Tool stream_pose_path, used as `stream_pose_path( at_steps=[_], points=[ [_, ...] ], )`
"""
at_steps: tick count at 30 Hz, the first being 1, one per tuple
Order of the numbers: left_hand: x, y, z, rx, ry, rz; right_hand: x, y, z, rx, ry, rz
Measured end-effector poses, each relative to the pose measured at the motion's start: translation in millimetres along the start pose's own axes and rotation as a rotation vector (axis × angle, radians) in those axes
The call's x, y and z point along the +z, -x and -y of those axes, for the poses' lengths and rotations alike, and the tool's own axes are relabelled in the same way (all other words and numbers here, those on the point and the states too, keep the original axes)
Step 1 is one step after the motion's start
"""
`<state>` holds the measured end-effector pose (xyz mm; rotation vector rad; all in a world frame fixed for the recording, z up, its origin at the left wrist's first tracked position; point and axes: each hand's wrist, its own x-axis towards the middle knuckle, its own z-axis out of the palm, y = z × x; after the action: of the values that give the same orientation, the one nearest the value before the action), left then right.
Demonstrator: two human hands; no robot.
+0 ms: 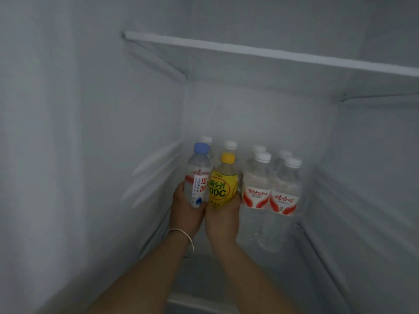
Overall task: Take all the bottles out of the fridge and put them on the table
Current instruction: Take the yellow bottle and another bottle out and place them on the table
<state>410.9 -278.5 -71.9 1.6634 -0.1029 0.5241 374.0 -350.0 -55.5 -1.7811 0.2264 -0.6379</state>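
While your left hand (184,210) grips the blue-capped bottle (198,177), your right hand (223,215) clasps the yellow bottle (223,182) left of two red-labelled bottles (257,182)

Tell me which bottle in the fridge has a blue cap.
The water bottle gripped by the left hand, leftmost in the front row. Its cap is blue; the bottle beside it has a yellow cap, and all the others have white caps.
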Motion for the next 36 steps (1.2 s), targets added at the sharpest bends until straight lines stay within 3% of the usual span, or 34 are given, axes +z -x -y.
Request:
stream_pose_path(
  at_steps=[6,11,17,27,36],
  points=[
    [-1,-11,-2,-0.094,-0.02,-0.047,18,-11,-6,0.058,-0.003,-0.14],
    [-7,-4,1,-0.136,-0.063,-0.104,18,-11,-7,0.093,-0.094,-0.123],
    [-25,28,-20,-0.108,-0.002,-0.148,-7,15,8,-0.015,-0.149,-0.104],
    [-83,139,-101,0.03,0.031,0.057,-93,131,59,-0.057,-0.139,-0.117],
    [-149,309,-171,0.024,0.084,0.351,-206,314,93,-0.028,-0.03,-0.35]
  ],
)
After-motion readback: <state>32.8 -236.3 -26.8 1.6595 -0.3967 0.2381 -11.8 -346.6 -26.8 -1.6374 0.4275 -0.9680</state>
